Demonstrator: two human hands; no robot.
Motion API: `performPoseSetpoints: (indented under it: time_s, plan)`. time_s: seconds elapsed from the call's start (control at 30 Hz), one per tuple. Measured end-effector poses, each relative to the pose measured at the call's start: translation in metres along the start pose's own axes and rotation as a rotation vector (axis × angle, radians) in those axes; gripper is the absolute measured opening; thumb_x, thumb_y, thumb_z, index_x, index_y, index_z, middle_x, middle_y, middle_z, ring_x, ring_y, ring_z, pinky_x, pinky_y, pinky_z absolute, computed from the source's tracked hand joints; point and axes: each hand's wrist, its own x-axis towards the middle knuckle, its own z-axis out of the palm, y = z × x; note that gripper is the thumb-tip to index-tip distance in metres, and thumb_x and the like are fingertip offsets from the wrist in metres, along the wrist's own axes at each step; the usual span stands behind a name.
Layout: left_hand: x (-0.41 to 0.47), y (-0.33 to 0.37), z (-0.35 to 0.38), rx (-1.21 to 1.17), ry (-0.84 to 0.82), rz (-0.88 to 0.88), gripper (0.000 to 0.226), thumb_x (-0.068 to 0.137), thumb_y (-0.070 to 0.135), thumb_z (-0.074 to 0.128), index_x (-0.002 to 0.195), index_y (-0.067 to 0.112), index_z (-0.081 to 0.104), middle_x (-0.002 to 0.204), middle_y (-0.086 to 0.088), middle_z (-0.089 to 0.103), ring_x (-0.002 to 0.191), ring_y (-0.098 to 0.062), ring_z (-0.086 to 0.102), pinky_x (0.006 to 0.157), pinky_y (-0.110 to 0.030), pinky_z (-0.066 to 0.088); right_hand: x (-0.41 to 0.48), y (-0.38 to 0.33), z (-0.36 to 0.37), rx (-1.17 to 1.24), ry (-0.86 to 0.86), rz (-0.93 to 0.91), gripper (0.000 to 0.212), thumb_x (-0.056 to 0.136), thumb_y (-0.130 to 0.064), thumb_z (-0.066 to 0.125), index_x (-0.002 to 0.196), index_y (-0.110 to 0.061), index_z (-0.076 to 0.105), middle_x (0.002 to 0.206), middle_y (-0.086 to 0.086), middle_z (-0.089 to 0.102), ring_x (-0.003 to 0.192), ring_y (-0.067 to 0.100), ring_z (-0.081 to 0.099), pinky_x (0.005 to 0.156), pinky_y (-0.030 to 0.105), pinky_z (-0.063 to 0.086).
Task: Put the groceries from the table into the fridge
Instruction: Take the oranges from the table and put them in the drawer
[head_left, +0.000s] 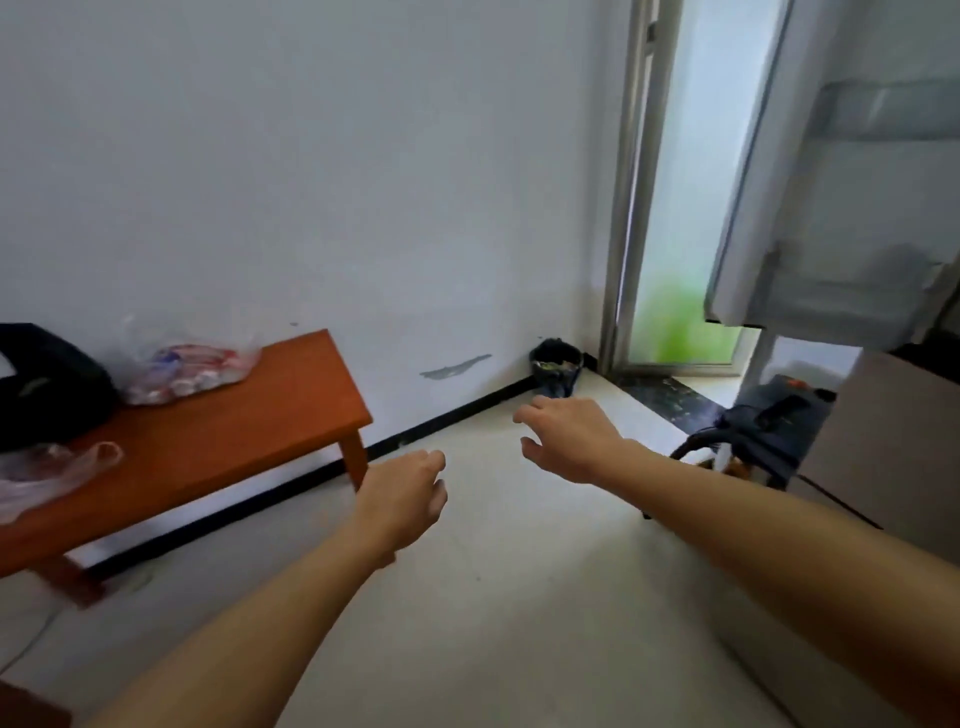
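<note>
On the low orange-brown table at the left of the view lie the task's groceries: a clear plastic bag of red-and-white packets near the wall side, and a thinner, pinkish bag at the near left edge, partly cut off by the frame. Between and behind them sits a black bag; its contents cannot be seen. Both plastic bags rest slack on the tabletop, untouched, so the transfer of these items is judged not yet done. Just beyond the table's right end, the left hand hangs in the air over the pale floor, fingers loosely curled and holding nothing. The right hand is extended farther forward, thumb and fingers relaxed and slightly parted, likewise empty. Neither hand touches any object; their position between table and fridge suggests a pass from one to the other, the direction of which cannot be told. At upper right the fridge door stands swung open, presumably left so to receive the bags; its shelves are blurred. Near it on the floor are a dark appliance and a brown box, which narrow the path. A small black bin occupies the corner beside a frosted glass door.
</note>
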Motion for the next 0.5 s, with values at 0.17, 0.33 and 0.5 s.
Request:
performPoseSetpoints:
  time_s: [0.17,0.33,0.5]
  plan:
    - [-0.075,-0.148,-0.025,0.058,-0.019,-0.159,0.019,0.094,0.03,0.048,0.107,0.021,0.058,0.099,0.003,0.063,0.084,-0.013,0.061,0.063,-0.023,0.038,0.089,-0.16,0.03,0.062,-0.014,-0.185,0.035,0.094,-0.038,0.047,0.124,-0.021,0.054,0.115,0.001,0.062,0.097,0.023,0.063,0.076,0.035,0.052]
    - [-0.129,-0.266,-0.035,0.101,-0.051,-0.374,0.024,0.094,0.031,0.046,0.112,0.018,0.057,0.108,-0.001,0.064,0.096,-0.019,0.061,0.078,-0.036,0.051,0.155,-0.275,0.032,0.104,-0.001,-0.366,0.02,0.093,-0.034,0.048,0.105,-0.022,0.058,0.097,-0.003,0.062,0.083,0.018,0.063,0.065,0.028,0.044]
    - [-0.152,-0.35,-0.025,0.082,-0.043,-0.527,0.024,0.095,0.032,0.045,0.113,0.019,0.055,0.109,0.0,0.062,0.097,-0.021,0.061,0.074,-0.034,0.047,0.22,-0.342,0.045,0.1,-0.056,-0.466,0.021,0.093,-0.036,0.048,0.108,-0.023,0.055,0.096,-0.003,0.059,0.08,0.016,0.058,0.067,0.029,0.048]
